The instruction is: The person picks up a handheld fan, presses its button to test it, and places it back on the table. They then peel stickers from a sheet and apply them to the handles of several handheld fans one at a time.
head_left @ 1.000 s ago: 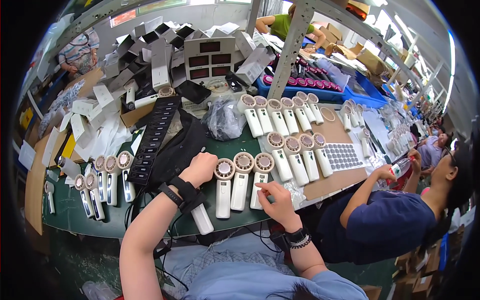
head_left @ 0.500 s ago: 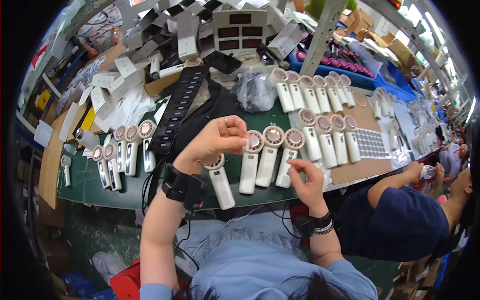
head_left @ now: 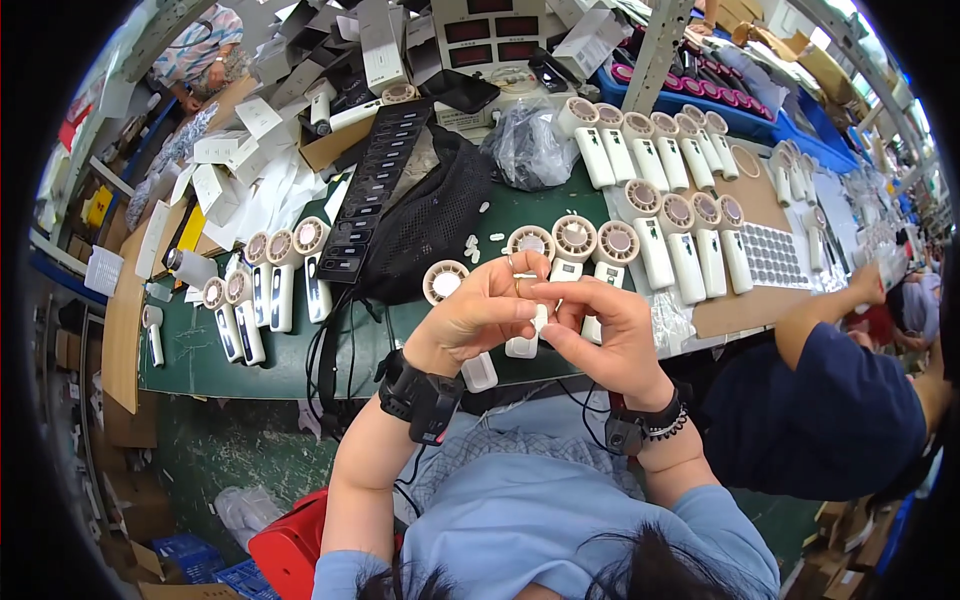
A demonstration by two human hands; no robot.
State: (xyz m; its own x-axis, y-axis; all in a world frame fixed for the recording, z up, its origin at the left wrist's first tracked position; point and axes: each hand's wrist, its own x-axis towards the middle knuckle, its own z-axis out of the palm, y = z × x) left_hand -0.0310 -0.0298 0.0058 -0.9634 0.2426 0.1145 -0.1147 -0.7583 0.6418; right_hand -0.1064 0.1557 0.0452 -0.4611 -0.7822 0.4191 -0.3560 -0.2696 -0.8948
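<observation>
White fans (head_left: 575,237) lay on the desk (head_left: 280,352); your left hand (head_left: 468,318) and right hand (head_left: 622,328) pinched a small white piece (head_left: 541,318) between fingers (head_left: 507,309).

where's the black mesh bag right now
In the head view, the black mesh bag lies left of centre on the green table, beyond the left hand, between the long black strip and the crumpled clear plastic bag.

White fans (head_left: 682,268) with beige heads (head_left: 706,209); green tabletop (head_left: 185,348); black bag (head_left: 430,225); plain light-blue shirt (head_left: 540,520); 1 grey-dotted sheet (head_left: 772,256).
</observation>
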